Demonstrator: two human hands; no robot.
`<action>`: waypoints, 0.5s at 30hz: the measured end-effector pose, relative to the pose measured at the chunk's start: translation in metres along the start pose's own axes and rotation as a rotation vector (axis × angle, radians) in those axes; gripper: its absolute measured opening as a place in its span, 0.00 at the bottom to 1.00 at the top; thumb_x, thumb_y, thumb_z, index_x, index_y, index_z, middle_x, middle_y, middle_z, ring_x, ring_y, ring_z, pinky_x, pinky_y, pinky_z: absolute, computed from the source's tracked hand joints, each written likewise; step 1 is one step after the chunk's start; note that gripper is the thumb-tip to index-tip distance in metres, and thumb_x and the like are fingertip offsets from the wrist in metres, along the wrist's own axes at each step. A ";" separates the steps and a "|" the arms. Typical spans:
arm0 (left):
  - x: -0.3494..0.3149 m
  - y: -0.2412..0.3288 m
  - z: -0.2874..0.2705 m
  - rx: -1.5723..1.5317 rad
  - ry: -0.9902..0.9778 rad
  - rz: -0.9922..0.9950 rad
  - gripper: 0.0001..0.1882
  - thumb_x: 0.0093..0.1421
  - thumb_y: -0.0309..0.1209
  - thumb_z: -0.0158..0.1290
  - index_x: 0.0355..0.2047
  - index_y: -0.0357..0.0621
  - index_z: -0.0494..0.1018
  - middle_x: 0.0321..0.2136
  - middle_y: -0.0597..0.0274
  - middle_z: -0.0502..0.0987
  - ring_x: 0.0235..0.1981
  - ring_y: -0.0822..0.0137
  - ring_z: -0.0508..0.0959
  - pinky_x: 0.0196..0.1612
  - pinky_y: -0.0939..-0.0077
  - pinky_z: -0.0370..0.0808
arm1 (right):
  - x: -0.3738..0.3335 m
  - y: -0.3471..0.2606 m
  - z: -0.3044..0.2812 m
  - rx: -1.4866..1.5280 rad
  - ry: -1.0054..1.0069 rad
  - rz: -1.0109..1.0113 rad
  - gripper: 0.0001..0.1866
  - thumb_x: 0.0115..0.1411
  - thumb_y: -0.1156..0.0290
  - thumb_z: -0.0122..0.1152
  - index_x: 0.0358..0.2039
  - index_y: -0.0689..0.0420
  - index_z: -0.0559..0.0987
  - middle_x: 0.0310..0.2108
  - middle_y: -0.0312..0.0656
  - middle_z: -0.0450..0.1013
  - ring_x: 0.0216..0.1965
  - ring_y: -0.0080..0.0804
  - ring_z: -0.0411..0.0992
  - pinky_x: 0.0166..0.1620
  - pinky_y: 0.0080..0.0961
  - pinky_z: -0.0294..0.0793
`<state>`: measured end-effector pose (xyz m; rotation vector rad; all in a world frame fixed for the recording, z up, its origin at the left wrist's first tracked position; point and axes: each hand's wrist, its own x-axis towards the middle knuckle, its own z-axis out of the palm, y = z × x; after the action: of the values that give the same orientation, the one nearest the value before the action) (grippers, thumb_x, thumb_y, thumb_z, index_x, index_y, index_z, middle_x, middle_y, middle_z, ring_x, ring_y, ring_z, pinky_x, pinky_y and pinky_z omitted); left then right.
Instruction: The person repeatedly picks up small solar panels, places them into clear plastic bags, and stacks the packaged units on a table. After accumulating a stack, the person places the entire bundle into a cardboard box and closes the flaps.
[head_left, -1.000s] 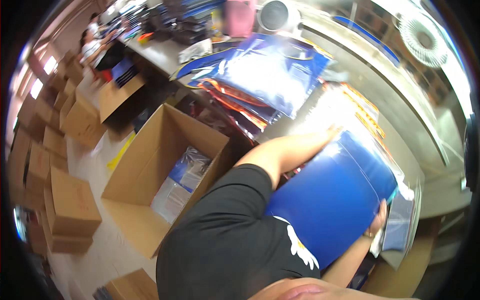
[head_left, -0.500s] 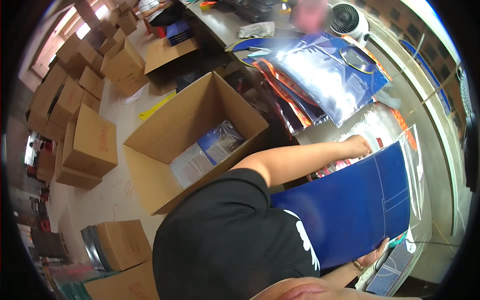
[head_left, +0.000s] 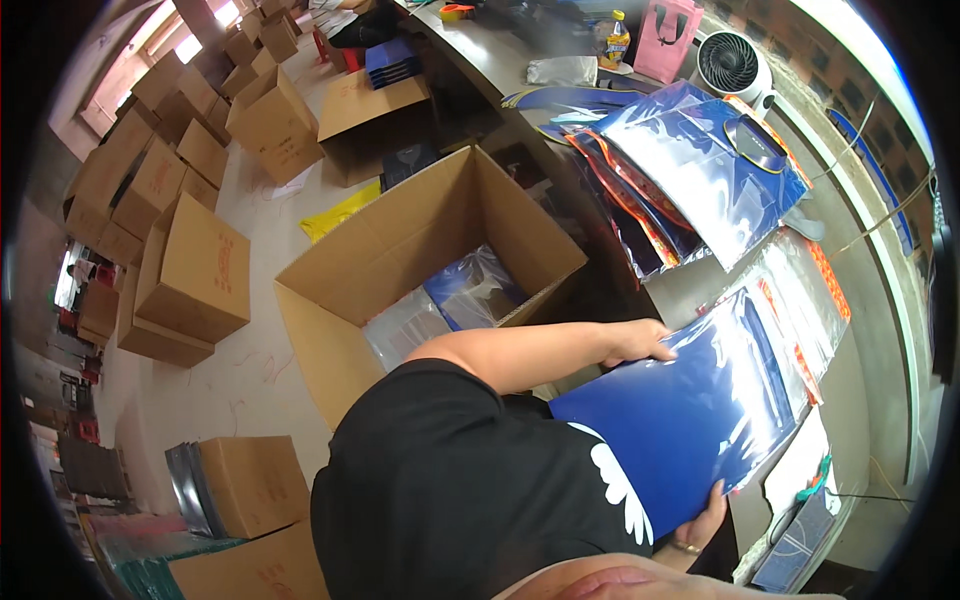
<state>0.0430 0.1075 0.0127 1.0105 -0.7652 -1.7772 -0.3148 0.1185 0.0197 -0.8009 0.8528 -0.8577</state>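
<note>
A large flat blue panel (head_left: 640, 430) lies before me, its far part covered by a shiny clear plastic bag (head_left: 745, 335). My left hand (head_left: 640, 342) grips the upper edge of the panel near the bag's mouth, fingers closed. At the lower edge, my right hand (head_left: 705, 515) holds the panel, with the thumb on top and the other fingers partly hidden underneath. Beyond the panel, several clear bags with orange printed edges (head_left: 830, 285) lie on the table.
A stack of bagged blue pieces (head_left: 690, 170) lies farther up the table (head_left: 860, 420). An open carton (head_left: 330, 270) with bagged items inside stands to my left. A white fan (head_left: 735, 65), a pink bag (head_left: 668, 40) and a bottle (head_left: 613, 45) stand at the back; more cartons (head_left: 195, 265) fill the floor.
My left hand has come back from the clear bags to the panel's upper edge. Clear plastic now covers the panel's far part, which was bare. My right hand has moved slightly left along the lower edge.
</note>
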 end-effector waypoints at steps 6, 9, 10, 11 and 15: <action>-0.022 -0.020 -0.033 0.013 -0.106 -0.262 0.16 0.61 0.40 0.56 0.42 0.43 0.75 0.33 0.64 0.79 0.33 0.75 0.79 0.38 0.80 0.74 | -0.034 0.015 0.017 0.238 0.039 0.031 0.21 0.68 0.61 0.43 0.54 0.64 0.69 0.49 0.48 0.72 0.49 0.37 0.72 0.52 0.39 0.72; -0.013 0.012 -0.009 -0.149 -0.104 -0.267 0.15 0.61 0.43 0.54 0.36 0.44 0.76 0.31 0.63 0.79 0.32 0.72 0.79 0.37 0.74 0.76 | -0.005 0.000 0.004 0.448 -0.238 0.100 0.22 0.69 0.59 0.41 0.56 0.62 0.67 0.52 0.46 0.70 0.50 0.39 0.71 0.52 0.39 0.72; 0.001 0.005 -0.008 -0.201 -0.081 -0.260 0.15 0.61 0.43 0.55 0.37 0.44 0.76 0.32 0.62 0.79 0.33 0.71 0.79 0.37 0.72 0.76 | 0.001 0.002 0.007 0.418 -0.134 0.151 0.22 0.69 0.60 0.42 0.56 0.62 0.66 0.52 0.47 0.70 0.50 0.39 0.71 0.52 0.39 0.73; 0.010 0.004 0.001 -0.248 -0.078 -0.269 0.14 0.61 0.42 0.55 0.38 0.44 0.76 0.33 0.62 0.79 0.33 0.71 0.79 0.38 0.71 0.77 | 0.001 0.001 0.013 0.392 -0.008 0.188 0.22 0.68 0.61 0.43 0.56 0.62 0.66 0.51 0.47 0.70 0.49 0.39 0.72 0.52 0.39 0.73; -0.041 -0.035 0.003 -0.073 -0.124 -0.212 0.22 0.57 0.29 0.59 0.52 0.42 0.70 0.43 0.59 0.77 0.43 0.66 0.77 0.49 0.64 0.73 | -0.050 0.012 0.041 -0.102 -0.003 0.022 0.25 0.61 0.67 0.55 0.56 0.66 0.65 0.49 0.47 0.70 0.49 0.36 0.71 0.51 0.33 0.71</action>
<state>0.0355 0.1588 -0.0026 0.9689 -0.6833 -2.0510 -0.2948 0.1773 0.0418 -0.8796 0.9066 -0.7980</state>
